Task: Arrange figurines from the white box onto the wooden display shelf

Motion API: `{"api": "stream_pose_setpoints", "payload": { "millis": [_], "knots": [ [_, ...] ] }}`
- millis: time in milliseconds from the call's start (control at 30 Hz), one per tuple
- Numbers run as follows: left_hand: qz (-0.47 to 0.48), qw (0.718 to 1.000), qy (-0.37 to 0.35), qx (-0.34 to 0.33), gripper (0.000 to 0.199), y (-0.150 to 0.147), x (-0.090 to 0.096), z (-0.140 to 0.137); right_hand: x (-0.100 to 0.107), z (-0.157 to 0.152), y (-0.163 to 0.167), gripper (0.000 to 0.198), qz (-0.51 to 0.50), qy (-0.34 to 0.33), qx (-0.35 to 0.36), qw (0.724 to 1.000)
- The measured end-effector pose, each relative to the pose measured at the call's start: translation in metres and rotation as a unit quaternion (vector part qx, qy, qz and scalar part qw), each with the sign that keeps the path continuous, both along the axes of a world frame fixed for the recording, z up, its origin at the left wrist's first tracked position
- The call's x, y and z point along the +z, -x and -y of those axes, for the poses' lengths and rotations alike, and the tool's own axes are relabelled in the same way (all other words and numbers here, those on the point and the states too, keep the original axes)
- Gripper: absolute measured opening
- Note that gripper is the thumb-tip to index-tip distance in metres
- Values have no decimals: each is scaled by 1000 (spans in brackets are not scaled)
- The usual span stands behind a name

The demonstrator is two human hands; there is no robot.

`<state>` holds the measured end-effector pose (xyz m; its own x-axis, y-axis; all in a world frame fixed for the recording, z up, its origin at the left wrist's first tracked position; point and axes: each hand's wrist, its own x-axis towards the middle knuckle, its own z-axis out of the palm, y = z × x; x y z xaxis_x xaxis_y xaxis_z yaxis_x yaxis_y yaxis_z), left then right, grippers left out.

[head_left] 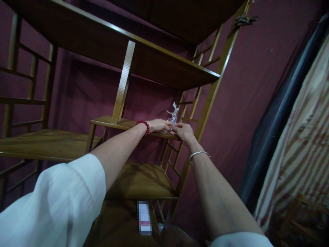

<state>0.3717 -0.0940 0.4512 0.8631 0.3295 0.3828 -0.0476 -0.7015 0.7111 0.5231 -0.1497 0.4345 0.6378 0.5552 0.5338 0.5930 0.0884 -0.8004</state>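
Note:
A clear glass deer figurine (172,116) with branching antlers stands upright at the right end of a raised wooden shelf (105,120). From its left side, my left hand (159,125) reaches in, fingers closed about the lower body; a red bead bracelet circles that wrist. My right hand (184,132) grips low on the figurine from the right, thumb and fingers pinched near its base. A silver bangle sits on the right wrist. Fingers hide part of the deer's legs.
An upright post (123,82) rises from the raised shelf to an upper shelf (167,55). Lower shelves (144,180) lie beneath. A blurred-out phone-like object (144,218) is at the bottom. Striped curtain (298,137) hangs right; a small dark bundle (246,21) hangs from the rack's top.

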Motion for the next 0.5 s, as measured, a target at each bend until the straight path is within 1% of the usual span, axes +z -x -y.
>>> {"api": "stream_pose_setpoints", "payload": {
  "millis": [133,300,500],
  "knots": [
    [0,1000,-10,4,48,2,0,1,1,2,1,11,-51,-22,33,998],
    [4,1000,1,-1,44,3,0,2,1,1,-1,8,-43,-2,16,999],
    [12,1000,-14,18,34,0,-1,-2,2,-2,-2,14,-54,-5,2,999]
  ]
}}
